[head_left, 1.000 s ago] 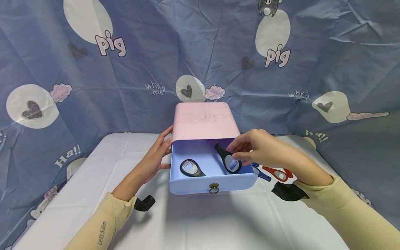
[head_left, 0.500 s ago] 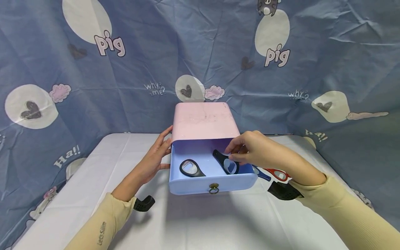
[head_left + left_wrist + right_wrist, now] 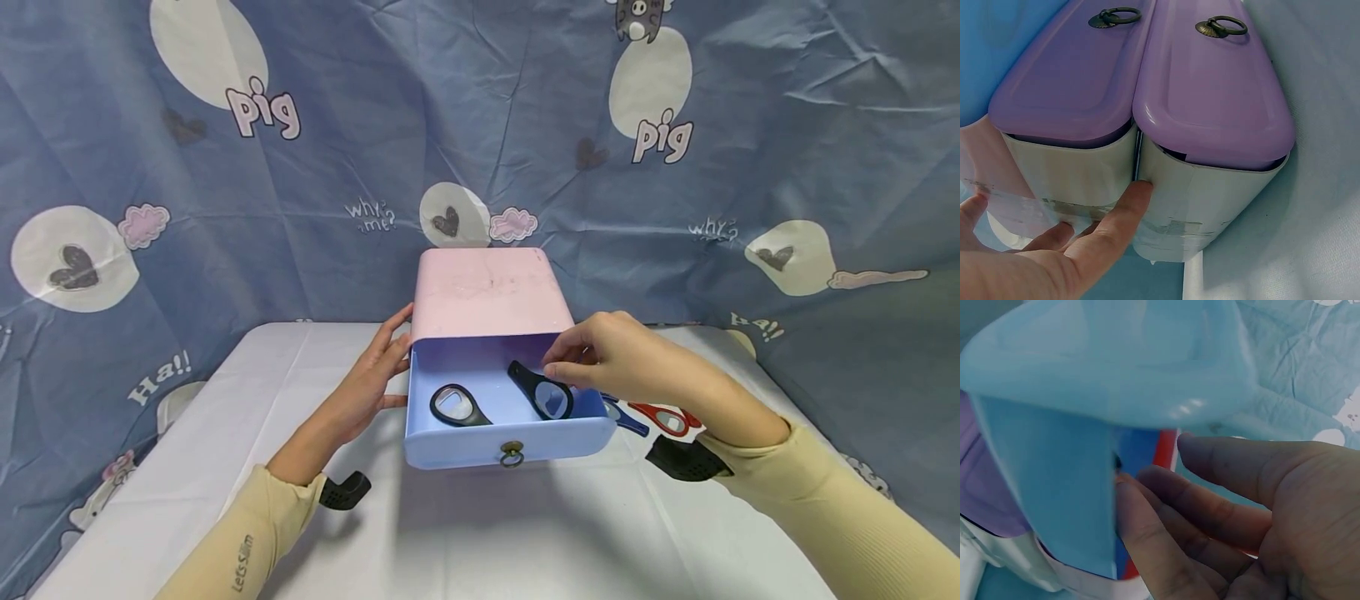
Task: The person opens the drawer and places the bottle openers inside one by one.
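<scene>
In the head view, a pink box-shaped cabinet (image 3: pixel 491 292) has its light-blue drawer (image 3: pixel 510 446) pulled out. Inside lie two black-rimmed magnifying glasses: a left magnifying glass (image 3: pixel 454 404) and a right magnifying glass (image 3: pixel 552 400), whose handle points to the back left. My right hand (image 3: pixel 615 358) is over the drawer's right side, its bent fingertips close to the right magnifying glass's rim. A gap shows between thumb and fingers in the right wrist view. My left hand (image 3: pixel 367 375) rests against the cabinet's left side, fingers spread.
Two purple drawers, one purple drawer (image 3: pixel 1085 81) and another purple drawer (image 3: pixel 1210 81), sit pushed in below the blue one. Right of the cabinet lie a blue-handled item (image 3: pixel 628 417) and a red-rimmed item (image 3: pixel 670 419), partly hidden. A patterned blue cloth (image 3: pixel 337 167) hangs behind the white table (image 3: pixel 345 550).
The right magnifying glass has gone from raised in my right hand to lying in the drawer. That hand has lifted slightly off it. My left hand stays in place.
</scene>
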Demonstrator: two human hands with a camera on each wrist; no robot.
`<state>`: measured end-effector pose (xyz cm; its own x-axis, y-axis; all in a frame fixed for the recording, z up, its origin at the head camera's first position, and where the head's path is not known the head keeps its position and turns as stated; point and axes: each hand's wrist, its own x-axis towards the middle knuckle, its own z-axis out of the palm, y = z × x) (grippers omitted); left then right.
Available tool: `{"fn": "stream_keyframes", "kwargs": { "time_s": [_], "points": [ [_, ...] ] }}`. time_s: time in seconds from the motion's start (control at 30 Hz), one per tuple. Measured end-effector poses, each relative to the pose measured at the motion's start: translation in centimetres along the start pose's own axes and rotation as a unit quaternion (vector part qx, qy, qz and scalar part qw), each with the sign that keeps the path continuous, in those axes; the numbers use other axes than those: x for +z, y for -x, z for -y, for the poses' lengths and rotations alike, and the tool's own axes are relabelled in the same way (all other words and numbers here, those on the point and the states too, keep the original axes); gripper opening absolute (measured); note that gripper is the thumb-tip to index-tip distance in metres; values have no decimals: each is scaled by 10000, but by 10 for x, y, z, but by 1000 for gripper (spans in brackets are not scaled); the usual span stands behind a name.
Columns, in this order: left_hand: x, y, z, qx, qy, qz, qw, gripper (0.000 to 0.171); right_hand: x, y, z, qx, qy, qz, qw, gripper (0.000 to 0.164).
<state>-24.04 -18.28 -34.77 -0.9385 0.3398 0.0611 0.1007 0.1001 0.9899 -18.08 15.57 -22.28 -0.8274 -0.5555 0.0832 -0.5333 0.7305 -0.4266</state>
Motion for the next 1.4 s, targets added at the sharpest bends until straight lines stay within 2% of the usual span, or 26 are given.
{"fn": "stream_keyframes", "kwargs": {
  "time_s": [0.2, 0.47, 0.7, 0.93, 1.03, 1.17, 1.4],
  "points": [
    [-1, -1, 2, -1, 5, 8, 10000, 61, -7, 4, 3, 293, -106, -45, 9995, 18],
    [-1, -1, 2, 17, 39, 34, 10000, 61, -8, 13, 6, 7, -144, -210, 9997, 15],
    [-1, -1, 2, 58, 33, 55, 10000, 61, -3, 32, 19, -272, -320, -456, 9981, 7],
    [-1, 0, 2, 50, 37, 43, 10000, 61, 16, 54, 33, -1297, -136, -654, 9893, 7],
    [-1, 0, 1, 54, 36, 47, 10000, 61, 26, 64, 37, -1612, -88, -622, 9849, 9],
    [-1, -1, 1, 42, 37, 38, 10000, 62, 42, 73, 37, -1758, 171, -519, 9829, 13],
    [-2, 0, 1, 27, 11, 15, 10000, 62, 71, 82, 33, -1609, 687, -306, 9841, 31]
  ]
}}
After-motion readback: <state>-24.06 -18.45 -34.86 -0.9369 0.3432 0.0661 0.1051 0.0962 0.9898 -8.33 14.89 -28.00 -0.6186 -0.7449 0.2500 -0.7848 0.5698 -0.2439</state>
